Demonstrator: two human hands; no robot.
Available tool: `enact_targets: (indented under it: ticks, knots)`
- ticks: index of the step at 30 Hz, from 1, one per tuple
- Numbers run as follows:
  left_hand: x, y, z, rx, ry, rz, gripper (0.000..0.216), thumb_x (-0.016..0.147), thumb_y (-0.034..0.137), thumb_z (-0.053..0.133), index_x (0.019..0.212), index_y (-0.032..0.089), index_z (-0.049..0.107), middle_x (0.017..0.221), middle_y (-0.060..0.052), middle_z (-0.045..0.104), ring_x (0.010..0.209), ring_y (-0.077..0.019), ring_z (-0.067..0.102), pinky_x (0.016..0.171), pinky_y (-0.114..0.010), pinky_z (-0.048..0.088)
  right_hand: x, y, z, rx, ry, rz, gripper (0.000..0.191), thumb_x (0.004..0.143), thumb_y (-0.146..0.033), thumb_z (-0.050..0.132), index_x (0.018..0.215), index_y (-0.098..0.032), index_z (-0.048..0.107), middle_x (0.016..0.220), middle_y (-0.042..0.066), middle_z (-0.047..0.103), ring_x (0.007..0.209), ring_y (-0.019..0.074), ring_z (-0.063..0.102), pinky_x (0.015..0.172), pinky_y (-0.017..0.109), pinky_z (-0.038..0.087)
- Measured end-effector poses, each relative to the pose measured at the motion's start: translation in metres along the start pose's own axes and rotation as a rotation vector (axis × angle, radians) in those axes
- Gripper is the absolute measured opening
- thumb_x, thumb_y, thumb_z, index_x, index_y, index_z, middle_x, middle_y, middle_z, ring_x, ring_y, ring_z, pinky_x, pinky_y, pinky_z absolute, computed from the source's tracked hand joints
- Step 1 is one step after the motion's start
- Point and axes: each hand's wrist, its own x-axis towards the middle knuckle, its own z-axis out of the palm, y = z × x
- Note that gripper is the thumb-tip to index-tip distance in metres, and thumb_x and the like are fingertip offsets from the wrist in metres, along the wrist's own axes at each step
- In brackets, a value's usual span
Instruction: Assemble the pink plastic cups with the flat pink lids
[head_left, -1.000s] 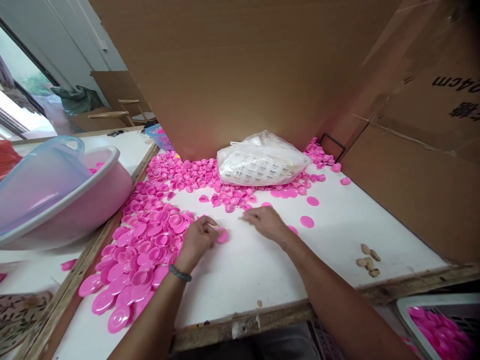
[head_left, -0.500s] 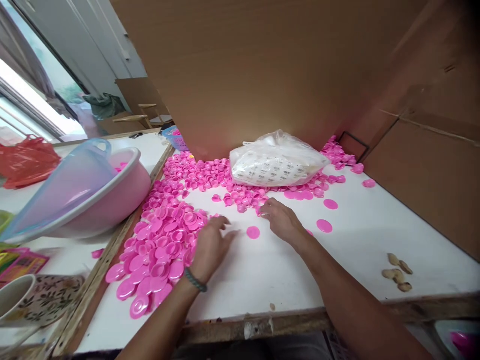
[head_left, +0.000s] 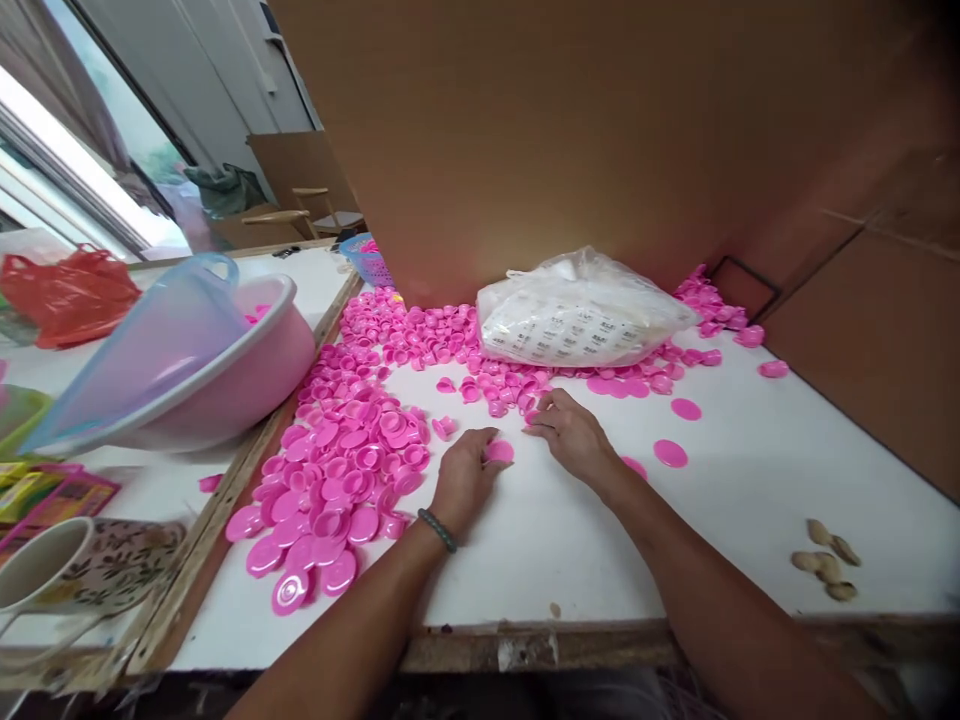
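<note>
My left hand [head_left: 463,478], with a dark beaded bracelet on the wrist, has its thumb and fingers round the edges of a flat pink disc [head_left: 499,453] on the white tabletop. My right hand [head_left: 576,438] is closed in a pinch on a small pink plastic cup [head_left: 532,417], partly hidden by the fingers. Left of my left hand spreads a pile of pink lidded cups [head_left: 330,490]. More small pink cups [head_left: 427,335] lie heaped beyond both hands. Loose pink discs [head_left: 670,453] are scattered to the right.
A clear plastic bag with white printed contents [head_left: 589,325] rests on the cups against a tall cardboard sheet [head_left: 525,150]. At left stand a pink basin [head_left: 277,345], a floral mug [head_left: 127,560] and a red bag [head_left: 71,300]. Several peanuts [head_left: 829,565] lie at right.
My left hand has moved right from beside the pile and closed round the disc. My right hand stays near the cups, its fingers drawn together. The view has shifted slightly.
</note>
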Motion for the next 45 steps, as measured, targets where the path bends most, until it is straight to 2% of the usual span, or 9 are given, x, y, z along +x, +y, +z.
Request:
enact_targets:
  ticks: [3,11,19,24,29,32,35,39,45]
  knots:
    - [0.000,-0.002,0.000,-0.079,-0.002,-0.039,0.038,0.073,0.029,0.062,0.109,0.019,0.055,0.090,-0.003,0.062,0.068,-0.0123,0.054,0.065,-0.025,0.043,-0.004,-0.008,0.006,0.035,-0.003,-0.084,0.020,0.084,-0.025,0.051,0.075,-0.017,0.067,0.093,0.004,0.054,0.067,0.0100,0.052,0.063,0.024,0.044]
    - [0.001,-0.002,0.003,-0.100,0.015,-0.039,0.035,0.075,0.026,0.059,0.108,0.019,0.053,0.092,-0.003,0.063,0.064,-0.0112,0.055,0.063,-0.024,0.043,-0.011,-0.015,0.023,-0.027,-0.204,-0.182,0.026,0.085,-0.015,0.041,0.077,-0.018,0.066,0.099,0.004,0.054,0.070,0.0107,0.052,0.059,0.023,0.040]
    - [-0.001,0.001,-0.001,0.008,-0.009,0.040,0.025,0.077,0.018,0.054,0.102,0.019,0.056,0.086,-0.004,0.063,0.074,-0.0160,0.056,0.068,-0.026,0.042,-0.015,-0.026,0.028,-0.215,-0.211,-0.310,0.031,0.085,-0.010,0.031,0.083,-0.019,0.061,0.089,0.005,0.054,0.073,0.0133,0.049,0.056,0.023,0.036]
    - [0.002,0.000,-0.007,-0.070,-0.041,0.056,0.029,0.074,0.026,0.060,0.102,0.020,0.059,0.085,-0.004,0.063,0.075,-0.0163,0.055,0.065,-0.025,0.043,-0.013,-0.020,0.028,-0.092,-0.171,-0.259,0.030,0.085,-0.014,0.033,0.077,-0.019,0.062,0.095,0.006,0.055,0.072,0.0133,0.051,0.058,0.024,0.039]
    - [0.004,0.000,-0.009,-0.427,-0.064,-0.085,0.023,0.073,0.034,0.062,0.089,0.018,0.060,0.072,-0.001,0.062,0.063,-0.0120,0.056,0.058,-0.021,0.043,-0.010,-0.014,0.024,0.191,-0.137,0.054,0.031,0.086,-0.034,0.041,0.070,-0.019,0.062,0.072,0.003,0.059,0.066,0.0149,0.054,0.061,0.026,0.042]
    - [0.006,0.002,-0.009,-0.611,-0.068,-0.244,0.025,0.070,0.038,0.065,0.078,0.016,0.055,0.053,0.003,0.055,0.044,-0.0083,0.048,0.043,-0.019,0.038,-0.009,-0.017,0.017,0.266,-0.209,0.199,0.031,0.086,-0.043,0.042,0.090,-0.022,0.065,0.071,0.001,0.061,0.067,0.0159,0.056,0.062,0.027,0.044]
    - [0.007,0.004,-0.011,-0.723,-0.073,-0.394,0.031,0.065,0.040,0.069,0.072,0.016,0.050,0.044,0.005,0.051,0.036,-0.0075,0.045,0.038,-0.018,0.037,-0.011,-0.021,0.010,0.254,-0.286,0.125,0.031,0.082,-0.044,0.050,0.103,-0.025,0.063,0.085,0.002,0.062,0.072,0.0158,0.056,0.064,0.027,0.044]
    - [0.009,0.003,-0.012,-0.825,-0.102,-0.497,0.039,0.057,0.037,0.075,0.073,0.014,0.048,0.046,0.003,0.056,0.039,-0.0094,0.053,0.042,-0.020,0.044,-0.011,-0.022,0.012,0.085,-0.332,-0.053,0.018,0.082,-0.032,0.052,0.089,-0.025,0.066,0.077,0.002,0.058,0.069,0.0150,0.052,0.061,0.026,0.041]
    - [0.013,0.001,-0.012,-0.792,-0.156,-0.595,0.035,0.058,0.029,0.076,0.070,0.015,0.046,0.044,0.002,0.058,0.039,-0.0121,0.057,0.042,-0.022,0.048,-0.005,-0.023,0.019,-0.032,-0.320,-0.033,0.012,0.078,-0.030,0.060,0.078,-0.021,0.068,0.070,0.001,0.056,0.067,0.0144,0.050,0.060,0.025,0.037]
